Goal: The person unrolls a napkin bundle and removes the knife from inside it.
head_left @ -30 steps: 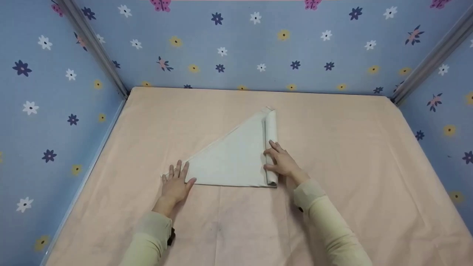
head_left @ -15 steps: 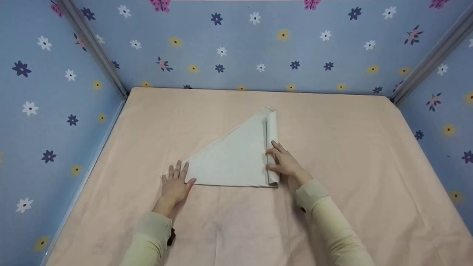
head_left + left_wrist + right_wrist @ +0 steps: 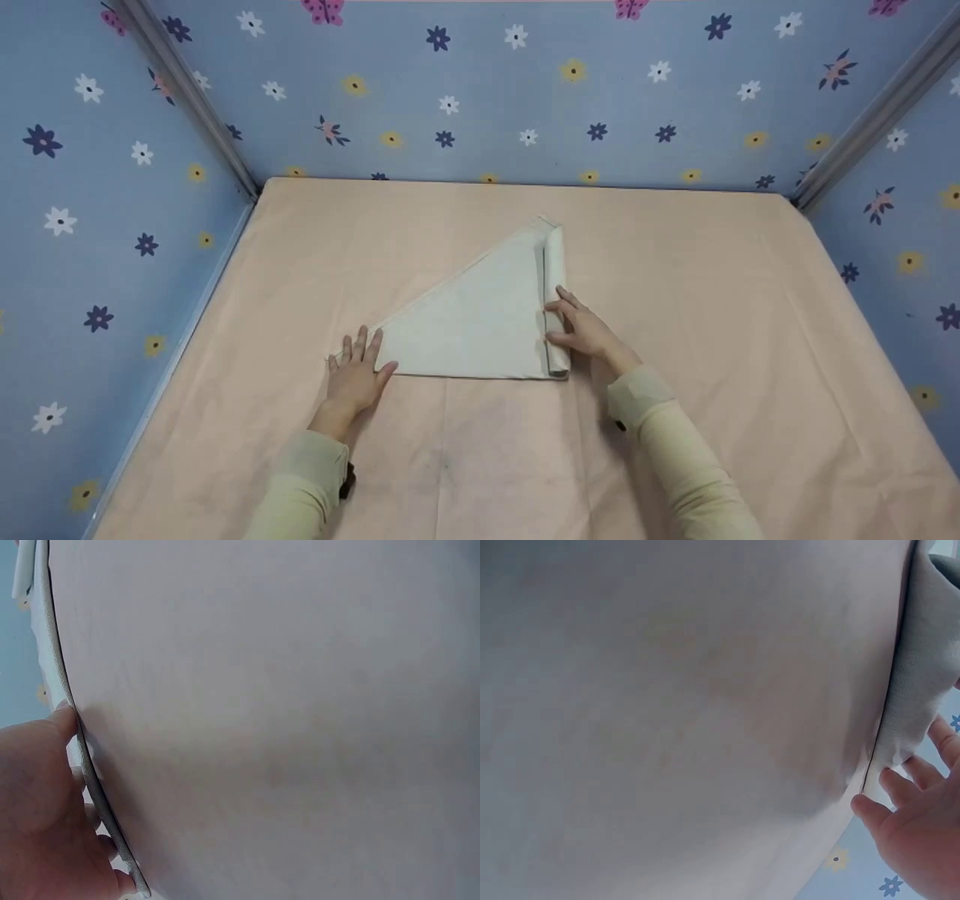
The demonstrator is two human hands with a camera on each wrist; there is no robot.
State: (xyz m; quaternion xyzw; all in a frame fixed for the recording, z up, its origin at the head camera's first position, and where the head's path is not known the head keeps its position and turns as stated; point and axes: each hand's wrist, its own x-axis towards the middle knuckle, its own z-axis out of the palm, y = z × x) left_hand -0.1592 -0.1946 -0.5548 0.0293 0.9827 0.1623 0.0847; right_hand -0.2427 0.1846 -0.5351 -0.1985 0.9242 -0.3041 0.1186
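Observation:
A pale cloth [image 3: 469, 322] lies folded into a triangle on the table, its right edge turned over into a narrow roll [image 3: 555, 259]. My left hand [image 3: 356, 381] rests with fairly straight, spread fingers on the cloth's left corner. In the left wrist view, my left thumb and fingers [image 3: 64, 718] lie along the cloth's edge. With curved fingers my right hand [image 3: 589, 334] holds the lower half of the roll, the thumb and a fingertip reaching over its left side. The right wrist view shows several right fingers [image 3: 900, 786] against the rolled cloth [image 3: 922, 652].
A light peach cover [image 3: 712, 337] lies over the table, with faint creases. Blue flowered panels [image 3: 487, 97] stand at the back and both sides. Grey metal posts [image 3: 184, 97] mark the rear corners.
The roll has shifted slightly to the right with my right hand, and the cloth's lower right corner has moved with it. My left hand has stayed in place.

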